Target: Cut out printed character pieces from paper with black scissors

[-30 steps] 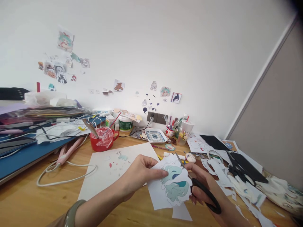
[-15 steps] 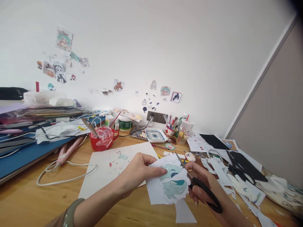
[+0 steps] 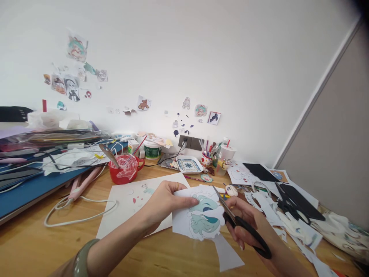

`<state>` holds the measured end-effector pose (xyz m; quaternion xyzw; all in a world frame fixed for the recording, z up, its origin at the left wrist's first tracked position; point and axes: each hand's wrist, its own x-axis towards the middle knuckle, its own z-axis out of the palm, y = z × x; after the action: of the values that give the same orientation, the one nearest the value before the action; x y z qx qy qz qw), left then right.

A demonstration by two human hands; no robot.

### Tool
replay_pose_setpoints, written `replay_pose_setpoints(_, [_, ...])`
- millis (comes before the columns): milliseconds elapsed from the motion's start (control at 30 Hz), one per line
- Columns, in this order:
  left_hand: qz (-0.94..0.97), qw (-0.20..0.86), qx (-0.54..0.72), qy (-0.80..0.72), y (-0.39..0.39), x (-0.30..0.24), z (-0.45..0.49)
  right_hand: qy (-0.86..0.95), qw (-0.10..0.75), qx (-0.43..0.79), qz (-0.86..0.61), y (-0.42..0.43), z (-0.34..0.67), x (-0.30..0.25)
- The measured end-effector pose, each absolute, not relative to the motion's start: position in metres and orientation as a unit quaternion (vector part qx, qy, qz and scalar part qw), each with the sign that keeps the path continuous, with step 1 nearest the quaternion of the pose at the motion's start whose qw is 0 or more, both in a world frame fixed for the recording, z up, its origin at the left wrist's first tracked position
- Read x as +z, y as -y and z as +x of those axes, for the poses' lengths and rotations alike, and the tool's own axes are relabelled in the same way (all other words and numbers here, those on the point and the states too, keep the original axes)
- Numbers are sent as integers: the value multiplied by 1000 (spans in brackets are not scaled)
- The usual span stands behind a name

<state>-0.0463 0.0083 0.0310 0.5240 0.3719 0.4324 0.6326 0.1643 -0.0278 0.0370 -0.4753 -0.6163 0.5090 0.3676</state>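
Note:
My left hand (image 3: 170,202) pinches a white sheet of paper (image 3: 180,221) by its upper left part, thumb on top. Pale teal shapes with dark teal patches are printed on the sheet. Its right edge is cut in a wavy line, and a strip of paper (image 3: 227,252) hangs from the lower right. In my right hand (image 3: 245,219) is a pair of scissors (image 3: 230,211) with black handles. The blades point up and left, close beside the sheet's right edge. Whether they touch the paper I cannot tell.
A larger white sheet (image 3: 118,207) with small cut-outs lies beneath my left forearm. Left stands a red mug (image 3: 123,173) near a pink corded tool (image 3: 86,184). Paper scraps (image 3: 305,246) and other black scissors (image 3: 290,206) lie right. Behind sit a patterned dish (image 3: 189,164) and a cup (image 3: 226,157).
My left hand has moved the sheet slightly left and up, away from the scissors. A gap now shows between the blades and the sheet's right edge. The hanging strip has swung right.

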Motion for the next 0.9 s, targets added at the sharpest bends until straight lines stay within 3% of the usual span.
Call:
replay_pose_setpoints(600, [427,674,509,-322,-24,27,-55,603,380,516,-475,18,164,24])
replay_pose_setpoints(767, [305,778,495,-239,-22,21,-49,564,451,508,-470,18,154,23])
replay_pose_setpoints(900, [209,756,538,-309,-28,8,-46,533,513,508,-441,18,153,25])
